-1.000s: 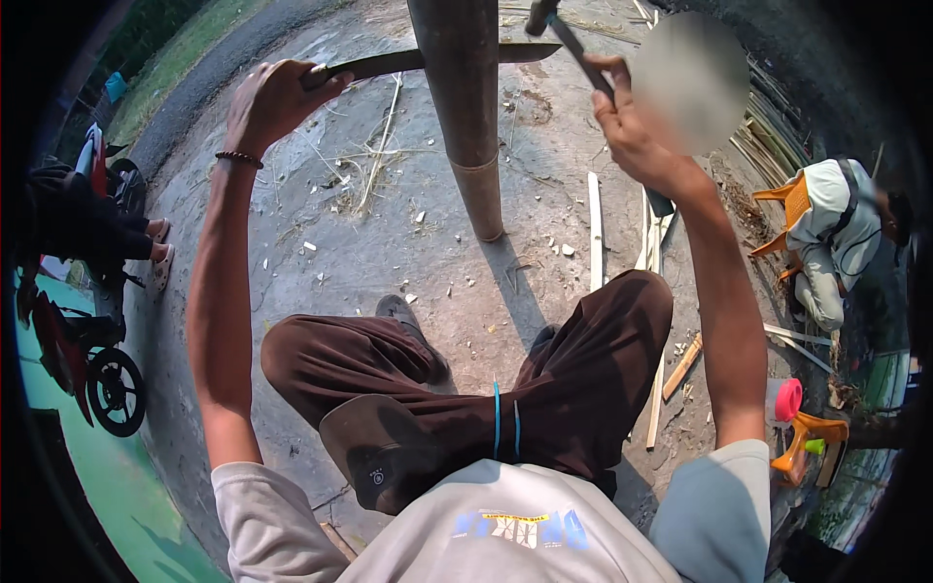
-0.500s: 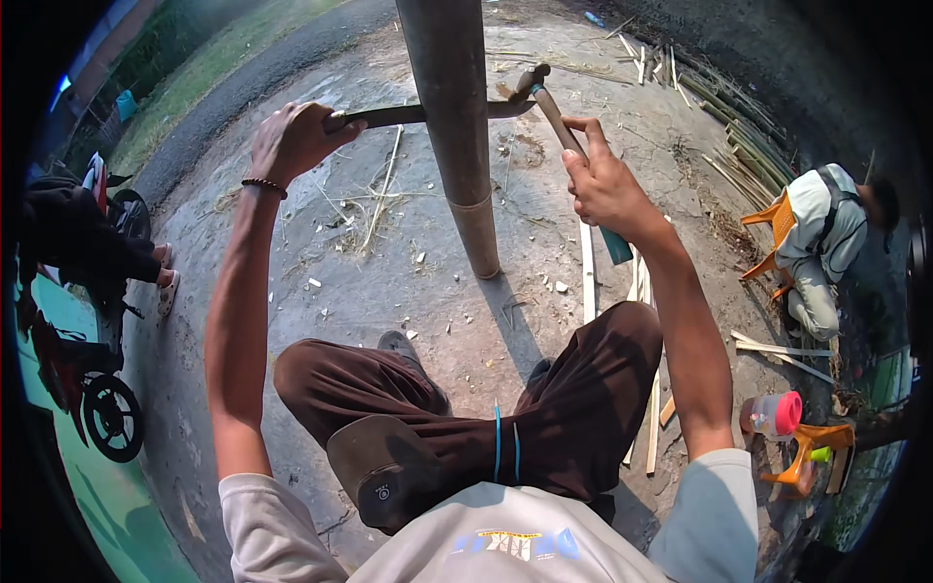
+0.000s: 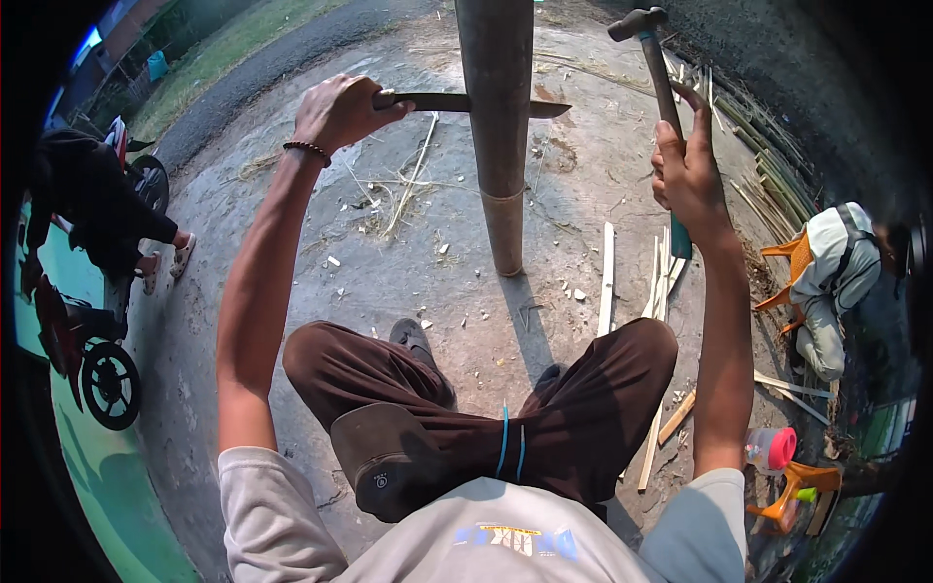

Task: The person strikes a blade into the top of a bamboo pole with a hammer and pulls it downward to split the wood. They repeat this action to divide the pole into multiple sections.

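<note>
A thick dark bamboo pole (image 3: 502, 146) stands upright on the ground before my knees, its top beyond the picture's upper edge. My left hand (image 3: 340, 112) is closed round the handle of a machete (image 3: 442, 102), held level. The machete's middle is hidden at the pole and its tip shows on the right side; whether the blade is in the pole or behind it I cannot tell. My right hand (image 3: 688, 170) grips a hammer (image 3: 659, 83) with a teal handle end. The hammer's head is raised, well apart from the blade tip.
Pale split strips (image 3: 653, 282) lie right of the pole, with bamboo poles (image 3: 763, 160) stacked beyond. A seated person (image 3: 831, 262) is at the right, near a pink-lidded jar (image 3: 771, 449) and an orange stool (image 3: 812, 476). A motorbike (image 3: 109, 384) and another person (image 3: 97, 194) are at the left.
My right hand has raised the hammer up and to the right, away from the blade tip. The pole, the machete and my left hand appear farther right in the view.
</note>
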The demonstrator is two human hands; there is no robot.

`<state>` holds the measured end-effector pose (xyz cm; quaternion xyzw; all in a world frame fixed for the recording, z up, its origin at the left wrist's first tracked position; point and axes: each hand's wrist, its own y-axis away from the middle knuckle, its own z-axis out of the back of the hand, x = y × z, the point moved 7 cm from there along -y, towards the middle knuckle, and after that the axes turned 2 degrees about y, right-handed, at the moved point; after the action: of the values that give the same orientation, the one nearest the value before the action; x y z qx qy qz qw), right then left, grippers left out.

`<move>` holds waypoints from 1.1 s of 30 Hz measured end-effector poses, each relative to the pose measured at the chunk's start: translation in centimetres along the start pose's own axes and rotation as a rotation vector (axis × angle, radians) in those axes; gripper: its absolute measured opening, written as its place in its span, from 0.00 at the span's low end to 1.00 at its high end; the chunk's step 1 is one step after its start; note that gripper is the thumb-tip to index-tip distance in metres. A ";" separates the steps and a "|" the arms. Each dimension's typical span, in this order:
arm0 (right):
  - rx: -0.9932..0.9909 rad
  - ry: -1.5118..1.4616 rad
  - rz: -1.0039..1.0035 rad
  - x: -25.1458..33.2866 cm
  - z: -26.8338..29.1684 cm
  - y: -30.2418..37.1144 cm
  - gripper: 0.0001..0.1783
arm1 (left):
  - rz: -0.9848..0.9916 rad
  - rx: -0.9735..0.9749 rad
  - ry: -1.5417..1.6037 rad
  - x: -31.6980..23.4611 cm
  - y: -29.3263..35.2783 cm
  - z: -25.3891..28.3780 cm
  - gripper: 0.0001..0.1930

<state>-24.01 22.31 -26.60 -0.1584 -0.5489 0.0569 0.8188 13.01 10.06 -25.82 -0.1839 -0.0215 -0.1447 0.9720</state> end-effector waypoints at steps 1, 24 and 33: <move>-0.048 -0.101 0.031 1.4 0.6 -0.7 0.24 | 0.030 0.040 -0.016 -0.4 0.3 0.3 0.34; -0.542 0.306 0.814 19.0 -2.4 -13.9 0.48 | -0.081 0.071 1.115 -13.6 4.4 4.3 0.38; -0.195 -0.096 0.738 17.8 -0.6 -12.0 0.50 | -0.384 -0.528 1.209 -9.5 -6.5 14.2 0.56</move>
<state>-17.44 15.63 -7.33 -0.4197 -0.4956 0.3026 0.6976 2.24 12.08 -11.18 -0.2946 0.5283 -0.3919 0.6932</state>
